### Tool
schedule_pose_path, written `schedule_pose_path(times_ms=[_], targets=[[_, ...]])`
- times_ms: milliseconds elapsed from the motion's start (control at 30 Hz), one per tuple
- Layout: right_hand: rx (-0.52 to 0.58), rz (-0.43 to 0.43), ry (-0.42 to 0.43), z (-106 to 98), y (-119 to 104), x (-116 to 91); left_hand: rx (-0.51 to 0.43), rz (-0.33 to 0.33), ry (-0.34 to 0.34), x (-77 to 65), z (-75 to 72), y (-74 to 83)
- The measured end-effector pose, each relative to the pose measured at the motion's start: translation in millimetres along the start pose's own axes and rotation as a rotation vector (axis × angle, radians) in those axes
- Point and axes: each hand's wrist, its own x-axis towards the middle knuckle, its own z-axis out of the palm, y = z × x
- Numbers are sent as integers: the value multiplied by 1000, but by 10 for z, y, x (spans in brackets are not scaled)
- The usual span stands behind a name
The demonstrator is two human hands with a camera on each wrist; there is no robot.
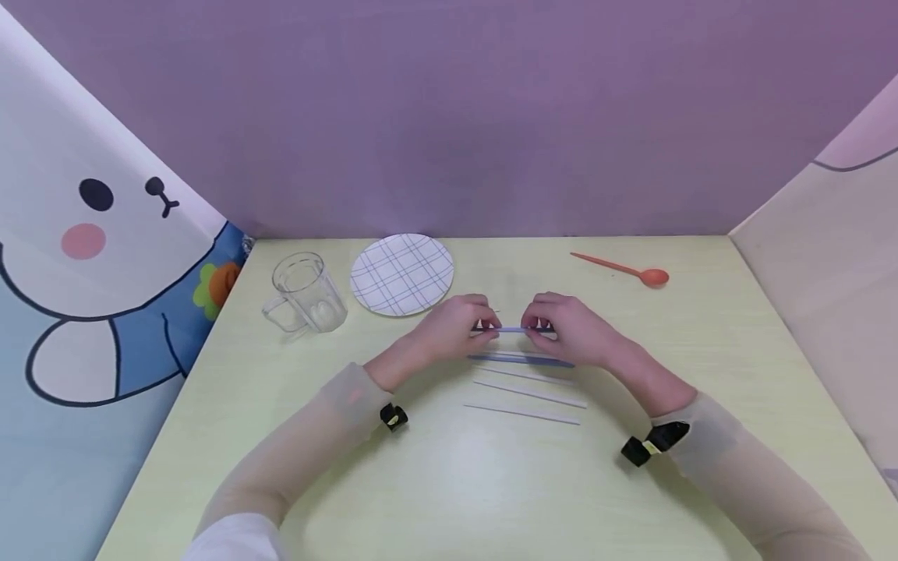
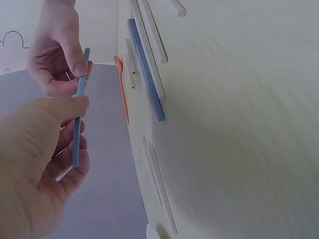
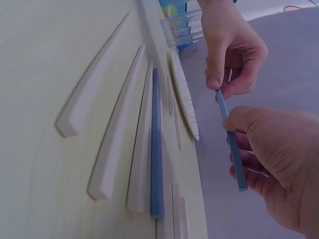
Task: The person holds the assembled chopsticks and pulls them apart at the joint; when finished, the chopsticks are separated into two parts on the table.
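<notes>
My left hand (image 1: 456, 327) and right hand (image 1: 578, 331) hold one thin blue stick (image 1: 512, 329) level between them, raised over the table. Each thumb and fingertips pinch it toward its own end, as the left wrist view shows with the blue stick (image 2: 77, 142) standing out from the tabletop. A second blue stick (image 1: 522, 360) lies below the hands, with a fine line across it in the right wrist view. Beside it, several white sticks (image 1: 529, 393) are spread in rough rows. More white sticks (image 2: 159, 186) lie on the far side, partly hidden by the hands in the head view.
At the back left stand a clear glass mug (image 1: 309, 292) and, right of it, a round white plate (image 1: 402, 274) with blue crossing lines. An orange spoon (image 1: 654, 277) lies at the back right. A purple wall (image 1: 491, 117) rises behind the pale yellow table (image 1: 456, 499).
</notes>
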Motion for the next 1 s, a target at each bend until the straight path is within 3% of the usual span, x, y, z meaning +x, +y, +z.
schedule_pose_path(times_ms=[300,533,1000], targets=[[17,0,21,9,-26,17,24,29,35,33,15,20],[62,28,-10,-11,-38,5,30,16,18,48,12,46],[77,-17,-13,-22,-19,-20,8,49,10,25,26,41]])
